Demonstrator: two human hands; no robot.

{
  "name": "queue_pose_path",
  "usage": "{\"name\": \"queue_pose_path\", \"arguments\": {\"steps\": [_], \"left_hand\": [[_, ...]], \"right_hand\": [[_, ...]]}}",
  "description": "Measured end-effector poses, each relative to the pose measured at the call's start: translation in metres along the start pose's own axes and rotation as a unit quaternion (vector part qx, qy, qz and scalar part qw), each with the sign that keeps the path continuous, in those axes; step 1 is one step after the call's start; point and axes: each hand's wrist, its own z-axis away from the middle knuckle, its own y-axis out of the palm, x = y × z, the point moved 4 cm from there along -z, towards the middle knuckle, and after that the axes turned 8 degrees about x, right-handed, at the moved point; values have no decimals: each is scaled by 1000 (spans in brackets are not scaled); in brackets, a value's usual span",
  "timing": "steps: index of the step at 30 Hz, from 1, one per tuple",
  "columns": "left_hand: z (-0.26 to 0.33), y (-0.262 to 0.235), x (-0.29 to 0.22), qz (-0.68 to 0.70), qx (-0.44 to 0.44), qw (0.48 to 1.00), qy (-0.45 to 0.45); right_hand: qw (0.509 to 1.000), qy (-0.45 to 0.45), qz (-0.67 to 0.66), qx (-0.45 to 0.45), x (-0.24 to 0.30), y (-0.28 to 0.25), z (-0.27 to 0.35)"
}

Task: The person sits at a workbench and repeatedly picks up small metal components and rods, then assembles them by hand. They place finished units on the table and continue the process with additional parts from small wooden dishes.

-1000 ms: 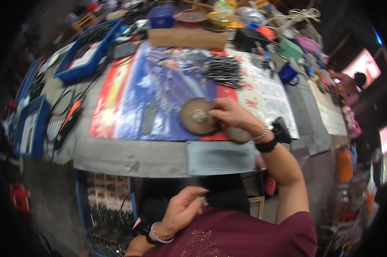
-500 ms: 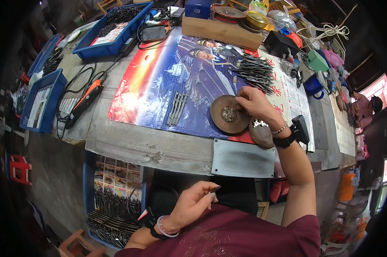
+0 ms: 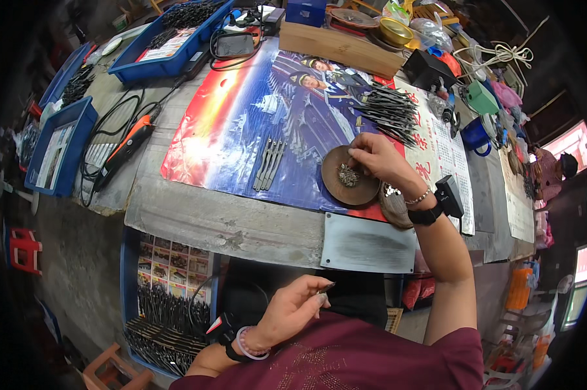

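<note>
My right hand reaches over a round brown dish, thumb and forefinger pinched together beside a small heap of tiny metal parts. What lies between those fingertips is too small to make out. Close to my body, my left hand is closed on a small dark piece whose tip sticks out past the fingers. A second brown dish with shiny bits sits partly hidden under my right wrist. Left of the dishes lie several slim grey metal pieces, and beyond them a pile of dark slender pieces.
A grey metal plate rests at the table's front edge. An orange and black power tool with a cable and blue trays are at left. A wooden block and blue mug stand farther back. Another person is at far right.
My right hand has shifted slightly left over the dish, its fingertips still pinched. The left hand keeps its place with the small dark piece. The whole view has shifted a little.
</note>
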Motion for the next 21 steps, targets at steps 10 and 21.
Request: {"name": "queue_pose_path", "arguments": {"steps": [10, 21], "left_hand": [[2, 4, 0, 8, 7, 1000, 7], [-2, 9, 3, -1, 14, 1000, 0]], "right_hand": [[999, 39, 8, 0, 3, -1, 16], [721, -560, -400, 77, 137, 23, 207]]}}
